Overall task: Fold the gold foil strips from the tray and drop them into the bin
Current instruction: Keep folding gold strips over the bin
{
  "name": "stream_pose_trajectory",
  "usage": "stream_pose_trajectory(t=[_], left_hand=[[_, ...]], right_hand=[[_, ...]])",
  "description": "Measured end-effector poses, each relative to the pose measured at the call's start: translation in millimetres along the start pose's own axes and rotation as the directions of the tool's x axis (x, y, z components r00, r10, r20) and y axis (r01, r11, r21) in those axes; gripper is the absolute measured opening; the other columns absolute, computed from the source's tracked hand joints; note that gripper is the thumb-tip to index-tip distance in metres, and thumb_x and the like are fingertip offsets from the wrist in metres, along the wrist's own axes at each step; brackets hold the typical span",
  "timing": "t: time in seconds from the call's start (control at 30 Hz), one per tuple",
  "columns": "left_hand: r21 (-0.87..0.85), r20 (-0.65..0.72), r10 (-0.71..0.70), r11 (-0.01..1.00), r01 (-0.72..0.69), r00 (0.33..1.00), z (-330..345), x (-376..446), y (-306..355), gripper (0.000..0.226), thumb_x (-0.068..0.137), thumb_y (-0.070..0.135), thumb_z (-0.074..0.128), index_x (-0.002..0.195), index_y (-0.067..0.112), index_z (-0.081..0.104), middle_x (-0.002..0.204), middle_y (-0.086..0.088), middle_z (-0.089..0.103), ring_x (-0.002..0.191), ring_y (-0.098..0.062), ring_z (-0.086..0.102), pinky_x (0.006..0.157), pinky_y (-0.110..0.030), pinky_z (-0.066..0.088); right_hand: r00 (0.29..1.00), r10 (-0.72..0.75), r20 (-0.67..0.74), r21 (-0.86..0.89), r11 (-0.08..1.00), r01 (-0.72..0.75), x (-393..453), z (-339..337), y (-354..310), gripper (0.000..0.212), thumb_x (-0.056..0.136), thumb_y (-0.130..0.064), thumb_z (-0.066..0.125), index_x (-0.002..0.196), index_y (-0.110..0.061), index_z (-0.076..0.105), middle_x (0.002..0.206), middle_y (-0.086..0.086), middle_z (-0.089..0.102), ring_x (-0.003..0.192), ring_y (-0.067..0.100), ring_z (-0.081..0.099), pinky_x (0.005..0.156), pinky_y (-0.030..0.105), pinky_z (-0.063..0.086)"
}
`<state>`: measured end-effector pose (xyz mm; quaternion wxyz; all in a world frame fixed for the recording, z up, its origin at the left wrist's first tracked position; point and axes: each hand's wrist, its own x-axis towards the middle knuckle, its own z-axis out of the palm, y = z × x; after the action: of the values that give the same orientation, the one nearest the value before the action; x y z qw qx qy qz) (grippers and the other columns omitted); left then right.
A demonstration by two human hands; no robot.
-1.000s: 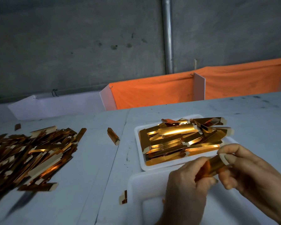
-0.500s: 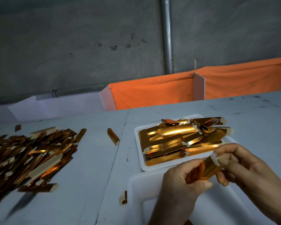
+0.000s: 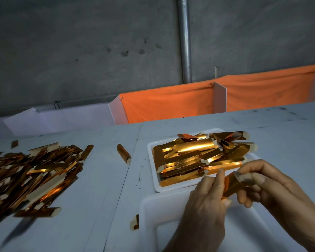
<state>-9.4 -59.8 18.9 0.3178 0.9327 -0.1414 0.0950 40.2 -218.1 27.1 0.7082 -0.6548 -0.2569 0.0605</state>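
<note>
Your left hand and right hand both pinch one gold foil strip above the near white bin, just before the full tray.

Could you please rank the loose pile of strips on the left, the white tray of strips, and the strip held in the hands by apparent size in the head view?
1. Loose pile, largest.
2. White tray.
3. Held strip, smallest, though nearest the camera.

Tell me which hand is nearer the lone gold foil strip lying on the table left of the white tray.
Left. The left hand is the closer one, right of and nearer the camera than that lone gold foil strip; the right hand sits farther right, beyond the left.
</note>
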Motion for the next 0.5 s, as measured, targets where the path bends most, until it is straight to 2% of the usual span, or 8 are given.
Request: stream_pose_trajectory(t=[0.07,0.13,0.2,0.33,0.5], left_hand=[[-0.037,0.0,-0.016,0.999,0.016,1.0,-0.9,-0.7,-2.2,0.057,0.102,0.026,0.032,0.147,0.038,-0.001,0.147,0.01,0.025,0.132,-0.004,0.026,0.096,-0.009,0.022],[-0.049,0.007,-0.024,0.998,0.024,1.0,-1.6,-1.3,-5.1,0.055,0.103,0.027,0.032,0.149,0.036,0.004,0.146,0.011,0.025,0.131,-0.003,0.026,0.095,-0.007,0.02],[-0.037,0.002,-0.015,0.999,0.015,1.0,-1.5,-1.4,-7.2,0.056,0.102,0.027,0.034,0.149,0.035,0.004,0.144,0.01,0.027,0.13,-0.003,0.027,0.095,-0.007,0.022],[0.006,-0.018,0.035,0.999,-0.035,0.999,-0.2,-2.7,-8.5,0.059,0.101,0.026,0.037,0.15,0.03,0.004,0.141,0.006,0.027,0.129,-0.006,0.03,0.101,-0.016,0.033],[0.039,0.004,0.105,0.994,-0.105,0.995,-0.3,-2.2,-5.0,0.056,0.101,0.03,0.035,0.15,0.027,0.007,0.141,0.0,0.027,0.128,-0.012,0.032,0.101,-0.026,0.039]], right_hand=[[1.0,0.004,0.017,-0.042,0.999,-0.004,-1.2,-1.4,-0.3,0.057,0.063,-0.067,0.075,0.093,-0.02,0.066,0.07,0.019,0.064,0.063,0.026,0.062,0.057,0.027,0.053],[1.0,0.005,0.01,-0.118,0.993,-0.003,-1.4,-1.7,0.5,0.033,0.073,-0.05,0.07,0.092,-0.024,0.063,0.072,0.018,0.065,0.064,0.026,0.063,0.058,0.028,0.054],[1.0,0.01,0.007,-0.159,0.987,-0.008,-1.2,-2.1,2.2,0.021,0.072,-0.04,0.061,0.09,-0.028,0.062,0.073,0.019,0.067,0.065,0.027,0.063,0.058,0.027,0.054],[0.999,0.033,-0.001,-0.188,0.982,-0.033,-0.2,-0.8,3.3,0.019,0.073,-0.042,0.058,0.085,-0.027,0.063,0.074,0.018,0.068,0.065,0.027,0.065,0.06,0.028,0.055],[0.995,0.1,0.006,-0.107,0.989,-0.099,1.3,-3.3,5.3,0.016,0.077,-0.032,0.055,0.077,-0.018,0.064,0.064,0.017,0.062,0.058,0.025,0.057,0.056,0.026,0.05]])
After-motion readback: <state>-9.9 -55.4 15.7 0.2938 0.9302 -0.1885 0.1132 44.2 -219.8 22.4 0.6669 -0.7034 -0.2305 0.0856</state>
